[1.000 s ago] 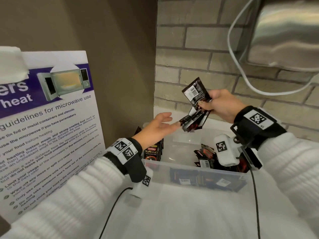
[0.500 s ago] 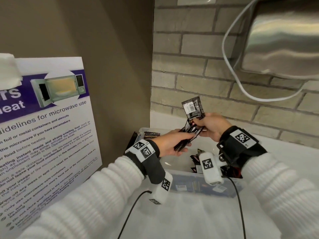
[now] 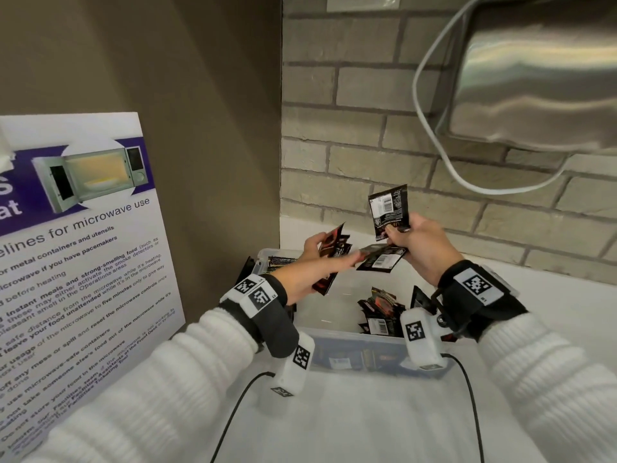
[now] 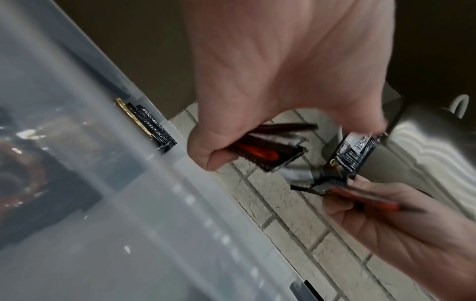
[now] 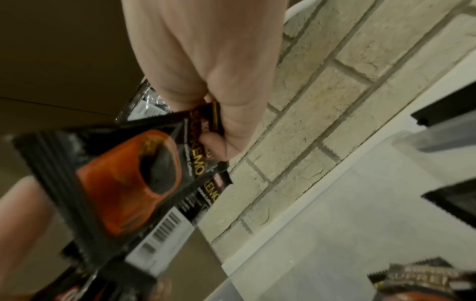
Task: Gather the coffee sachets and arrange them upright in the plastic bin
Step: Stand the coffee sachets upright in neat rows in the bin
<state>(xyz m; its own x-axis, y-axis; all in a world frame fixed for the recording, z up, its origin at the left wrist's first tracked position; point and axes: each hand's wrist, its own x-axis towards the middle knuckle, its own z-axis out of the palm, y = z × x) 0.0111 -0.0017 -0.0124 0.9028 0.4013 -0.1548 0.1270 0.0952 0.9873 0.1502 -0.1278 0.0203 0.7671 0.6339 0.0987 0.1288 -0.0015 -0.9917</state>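
Both hands raised over clear plastic bin (image 3: 354,349) on white table (image 3: 350,426). Left hand (image 3: 312,262) grips small stack of black-orange coffee sachets (image 3: 332,250). Right hand (image 3: 422,248) pinches several sachets (image 3: 389,212), one upright, barcode facing camera, others fanned toward left fingertips. More sachets (image 3: 380,310) loose inside bin, right side. Microwave poster (image 3: 73,248) leans at left.

Poster (image 3: 83,248) left of the plastic bin (image 3: 350,349): "for microwave use" heading, with lines like "metal containers and utensils" and "if you have pacemakers". Sachet (image 5: 144,183) in right hand (image 5: 211,67), above the bin: gold lettering ending "EMO", plus a barcode. Wrist bands carry square black-and-white marker codes, no readable text.
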